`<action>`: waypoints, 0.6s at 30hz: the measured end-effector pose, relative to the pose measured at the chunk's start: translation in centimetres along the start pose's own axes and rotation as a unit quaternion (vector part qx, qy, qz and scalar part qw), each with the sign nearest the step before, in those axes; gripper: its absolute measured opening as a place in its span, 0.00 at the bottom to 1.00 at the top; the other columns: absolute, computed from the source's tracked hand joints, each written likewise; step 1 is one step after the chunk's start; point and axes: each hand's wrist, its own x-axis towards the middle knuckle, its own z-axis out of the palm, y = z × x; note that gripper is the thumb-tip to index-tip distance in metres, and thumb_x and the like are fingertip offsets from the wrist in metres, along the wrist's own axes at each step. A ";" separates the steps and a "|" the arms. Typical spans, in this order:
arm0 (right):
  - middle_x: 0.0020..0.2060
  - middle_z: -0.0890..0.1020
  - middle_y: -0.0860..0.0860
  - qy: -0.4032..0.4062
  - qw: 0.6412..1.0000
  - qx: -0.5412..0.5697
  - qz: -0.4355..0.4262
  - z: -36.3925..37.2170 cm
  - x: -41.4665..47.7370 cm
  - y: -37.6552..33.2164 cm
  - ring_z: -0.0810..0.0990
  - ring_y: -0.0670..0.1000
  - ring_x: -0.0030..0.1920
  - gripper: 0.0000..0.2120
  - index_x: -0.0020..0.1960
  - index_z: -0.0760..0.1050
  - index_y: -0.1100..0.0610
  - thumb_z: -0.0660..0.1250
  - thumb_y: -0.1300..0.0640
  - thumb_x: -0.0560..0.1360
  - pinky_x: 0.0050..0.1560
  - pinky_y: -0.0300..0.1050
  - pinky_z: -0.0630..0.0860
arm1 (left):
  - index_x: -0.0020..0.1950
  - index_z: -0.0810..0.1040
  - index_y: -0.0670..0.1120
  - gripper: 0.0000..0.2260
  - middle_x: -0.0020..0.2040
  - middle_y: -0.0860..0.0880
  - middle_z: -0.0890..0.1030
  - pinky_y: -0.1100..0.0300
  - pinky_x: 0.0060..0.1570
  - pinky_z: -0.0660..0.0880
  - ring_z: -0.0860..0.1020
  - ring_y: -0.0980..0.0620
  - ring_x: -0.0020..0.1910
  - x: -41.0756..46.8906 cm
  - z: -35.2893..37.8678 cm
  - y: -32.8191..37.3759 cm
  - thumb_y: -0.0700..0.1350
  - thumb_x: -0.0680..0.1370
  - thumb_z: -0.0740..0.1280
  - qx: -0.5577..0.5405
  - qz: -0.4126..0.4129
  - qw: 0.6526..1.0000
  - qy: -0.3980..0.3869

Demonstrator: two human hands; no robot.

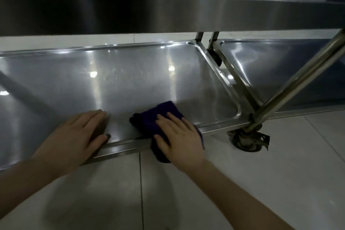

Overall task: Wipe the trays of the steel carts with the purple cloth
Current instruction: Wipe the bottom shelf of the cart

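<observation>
Lower tray (130, 80) is seen across most of the view, steel, with light glare on its floor. Upper tray (168, 15) is seen above it as a dark steel band across the top. Tiled floor (242, 183) is seen below the lower tray's front edge. A second tray (270, 65) is set just beside the lower tray's right edge, with the frames of both between them. A slanted post (298, 80) is joined at the lower tray's front right corner. Left hand (78, 136) is laid flat at the front edge, left of centre; fingers are held straight and close together on the steel, thumb on the rim, nothing gripped. Right hand (179, 136) is pressed flat on the cloth (155, 117); fingers are straight and slightly spread, not curled round it. The purple cloth is bunched at the front edge, right of centre, partly on the tray floor and partly draped over the rim. A caster (244, 140) is seen under the front right corner, on the tiles.
</observation>
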 end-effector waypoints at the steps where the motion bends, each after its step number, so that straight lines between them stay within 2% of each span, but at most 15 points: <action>1: 0.63 0.80 0.48 0.026 0.999 -0.018 0.022 -0.8 -0.9 1.9 0.75 0.51 0.67 0.19 0.62 0.80 0.54 0.59 0.46 0.78 0.66 0.52 0.70 | 0.72 0.70 0.46 0.31 0.67 0.47 0.74 0.50 0.63 0.71 0.74 0.44 0.64 -0.6 -0.1 -0.3 0.63 0.77 0.50 -0.003 0.022 1.000 -0.003; 3: 0.60 0.82 0.50 0.052 0.995 -0.060 0.068 -2.0 -2.5 4.7 0.77 0.52 0.65 0.19 0.62 0.79 0.57 0.59 0.47 0.79 0.65 0.54 0.70 | 0.68 0.73 0.46 0.28 0.66 0.47 0.75 0.55 0.64 0.68 0.74 0.46 0.63 -2.1 0.4 -1.2 0.62 0.80 0.48 -0.007 0.066 0.998 -0.005; 5: 0.59 0.82 0.51 0.054 0.991 -0.089 0.085 -2.3 -3.2 5.6 0.76 0.54 0.65 0.19 0.62 0.79 0.57 0.58 0.48 0.80 0.66 0.55 0.67 | 0.64 0.77 0.43 0.27 0.64 0.45 0.76 0.53 0.64 0.66 0.75 0.44 0.62 -3.3 1.2 -1.8 0.58 0.82 0.47 -0.018 0.081 0.996 0.014; 8: 0.60 0.81 0.49 0.047 0.996 -0.067 0.038 -0.8 -2.5 2.2 0.76 0.53 0.65 0.19 0.62 0.79 0.55 0.57 0.47 0.80 0.67 0.55 0.65 | 0.59 0.80 0.41 0.26 0.59 0.44 0.78 0.51 0.63 0.68 0.77 0.42 0.59 -4.2 2.4 -2.2 0.56 0.83 0.48 -0.044 0.083 0.994 0.061; 13: 0.63 0.80 0.46 0.007 0.997 -0.003 -0.079 4.4 0.2 -8.8 0.73 0.50 0.68 0.19 0.63 0.78 0.51 0.57 0.44 0.80 0.70 0.53 0.64 | 0.52 0.82 0.42 0.26 0.56 0.44 0.79 0.52 0.56 0.71 0.79 0.41 0.52 -4.8 1.7 -2.4 0.58 0.81 0.51 -0.061 0.059 0.994 0.072; 16: 0.62 0.80 0.47 -0.006 0.994 -0.003 -0.111 3.9 0.2 -8.6 0.75 0.51 0.67 0.19 0.62 0.79 0.53 0.58 0.45 0.79 0.70 0.52 0.66 | 0.52 0.81 0.45 0.23 0.57 0.48 0.79 0.53 0.54 0.73 0.79 0.45 0.52 -5.9 0.8 -4.1 0.60 0.77 0.55 -0.075 0.009 0.995 0.068; 18: 0.61 0.81 0.48 -0.009 0.996 -0.027 -0.084 2.1 -0.5 -5.4 0.76 0.52 0.65 0.19 0.62 0.79 0.55 0.59 0.47 0.79 0.68 0.52 0.68 | 0.54 0.81 0.46 0.23 0.58 0.49 0.79 0.49 0.54 0.75 0.79 0.44 0.54 -7.1 0.6 -5.4 0.61 0.76 0.56 -0.087 -0.019 0.993 0.077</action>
